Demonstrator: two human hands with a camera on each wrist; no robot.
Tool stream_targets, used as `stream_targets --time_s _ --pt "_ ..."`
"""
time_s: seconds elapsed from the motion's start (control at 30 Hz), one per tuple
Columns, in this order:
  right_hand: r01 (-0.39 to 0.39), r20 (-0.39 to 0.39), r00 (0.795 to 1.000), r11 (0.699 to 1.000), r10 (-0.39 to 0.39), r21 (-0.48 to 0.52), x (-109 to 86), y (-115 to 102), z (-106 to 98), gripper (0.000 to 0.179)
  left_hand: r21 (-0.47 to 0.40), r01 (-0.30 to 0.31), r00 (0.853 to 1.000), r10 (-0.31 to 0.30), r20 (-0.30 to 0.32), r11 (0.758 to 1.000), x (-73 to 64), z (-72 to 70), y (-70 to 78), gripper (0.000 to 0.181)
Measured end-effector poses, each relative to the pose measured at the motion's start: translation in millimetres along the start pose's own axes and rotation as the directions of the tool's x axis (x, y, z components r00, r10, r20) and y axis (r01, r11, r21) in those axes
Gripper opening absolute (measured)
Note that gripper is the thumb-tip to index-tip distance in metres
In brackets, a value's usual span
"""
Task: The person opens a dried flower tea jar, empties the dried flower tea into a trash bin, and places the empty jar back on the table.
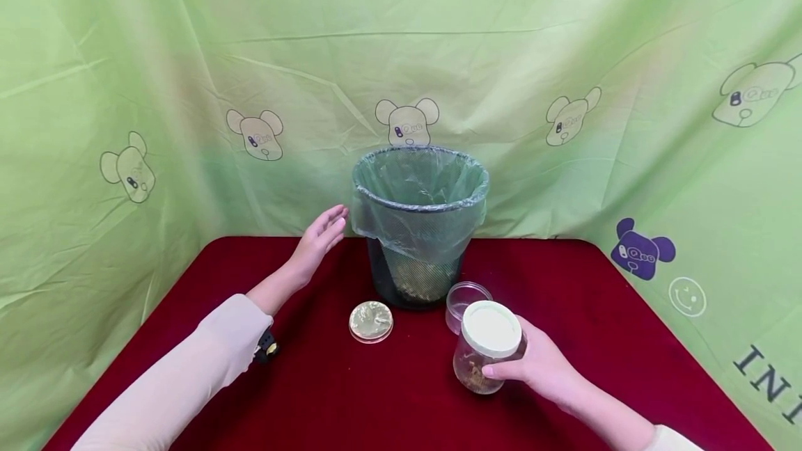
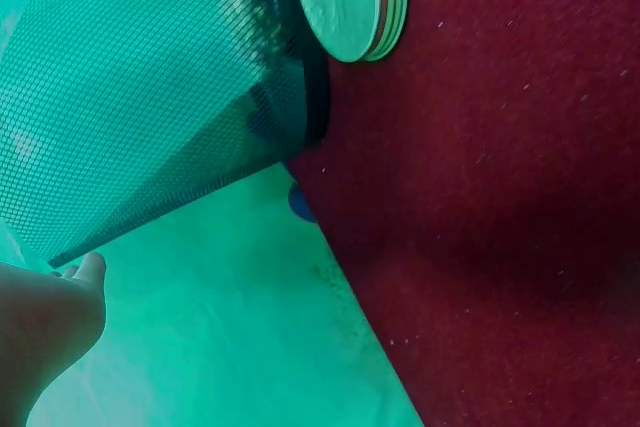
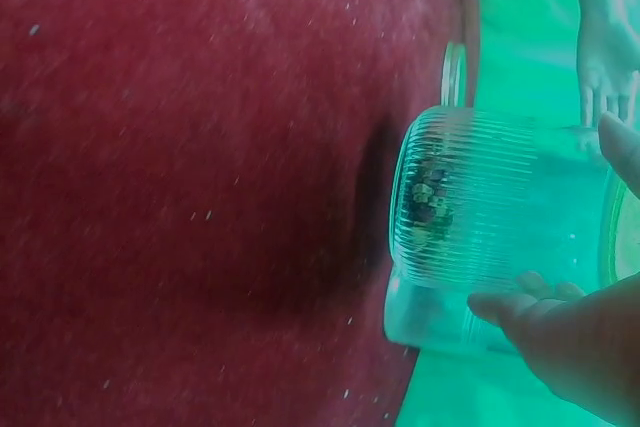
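Observation:
My right hand (image 1: 544, 360) grips a clear jar (image 1: 471, 366) with a white lid (image 1: 491, 329), thumb on the near side. Brownish bits (image 3: 430, 197) lie at the bottom of the jar, whose wall looks ribbed in the right wrist view. Whether its base touches the table I cannot tell. Just behind the jar stands a clear round container (image 1: 466, 289), partly hidden. My left hand (image 1: 318, 242) is held with straight fingers beside a mesh waste bin (image 1: 426, 273), holding nothing. The bin has a translucent bag (image 1: 410, 232) folded over its rim.
A shiny, flat round piece (image 1: 371, 321), lid-like, lies on the dark red tablecloth (image 1: 326, 395) in front of the bin. Green fabric (image 1: 313, 40) with printed bear heads hangs behind and at both sides. A dark wristband (image 1: 266, 348) shows at the left sleeve.

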State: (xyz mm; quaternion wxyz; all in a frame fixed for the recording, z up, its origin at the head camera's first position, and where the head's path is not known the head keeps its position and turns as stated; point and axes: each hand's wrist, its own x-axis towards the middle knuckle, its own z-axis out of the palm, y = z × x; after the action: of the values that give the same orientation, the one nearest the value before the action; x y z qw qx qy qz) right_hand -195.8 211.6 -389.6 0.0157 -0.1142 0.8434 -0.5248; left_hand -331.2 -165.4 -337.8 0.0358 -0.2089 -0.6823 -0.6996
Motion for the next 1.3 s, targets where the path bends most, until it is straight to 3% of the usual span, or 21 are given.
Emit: stream_targets --time_s 0.57,0.8,1.07,1.3 --pt "0.121 0.105 0.987 0.992 -0.125 0.04 21.9 -15.6 44.6 0.086 -0.026 0.036 0.998 -0.035 0.055 0.999 -29.4 9.2 -21.9 0.053" --pt "0.105 0.122 0.986 0.991 -0.115 0.082 33.6 -20.4 61.3 0.082 -0.015 0.017 0.993 -0.015 0.118 1.0 -43.5 18.6 -29.2 0.051" --pt "0.102 0.111 0.988 0.991 -0.111 0.088 47.0 -18.2 74.6 0.081 0.044 -0.066 0.971 0.054 0.234 0.997 -55.4 39.8 -31.8 0.052" --pt "0.104 0.127 0.985 0.986 -0.12 0.128 55.8 -14.0 79.8 0.082 0.048 -0.116 0.933 0.093 0.348 0.992 -60.0 51.2 -35.7 0.061"
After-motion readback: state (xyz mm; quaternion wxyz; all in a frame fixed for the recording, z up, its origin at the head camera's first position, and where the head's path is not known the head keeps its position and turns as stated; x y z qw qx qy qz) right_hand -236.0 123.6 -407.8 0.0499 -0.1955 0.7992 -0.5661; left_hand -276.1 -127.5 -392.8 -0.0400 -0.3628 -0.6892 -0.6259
